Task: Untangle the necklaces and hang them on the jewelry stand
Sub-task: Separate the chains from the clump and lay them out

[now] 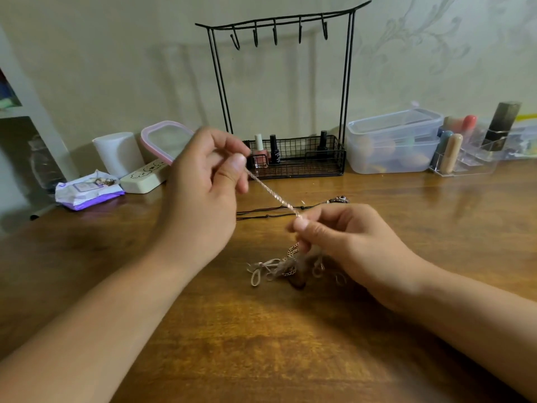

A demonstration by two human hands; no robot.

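the left hand (203, 181) and right hand (337, 237) each pinch an end of a taut twisted chain (273, 194) above the desk (261, 344). the rest hangs tangled (287, 267) under the right hand, blurred. the stand (290, 82) sits behind, hooks bare.

Blurred necklace tangle (287, 269) under right hand (343, 239)

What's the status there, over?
Both hands pinching: left hand and right hand stretch one chain. Tangle blurred below. Stand hooks bare.
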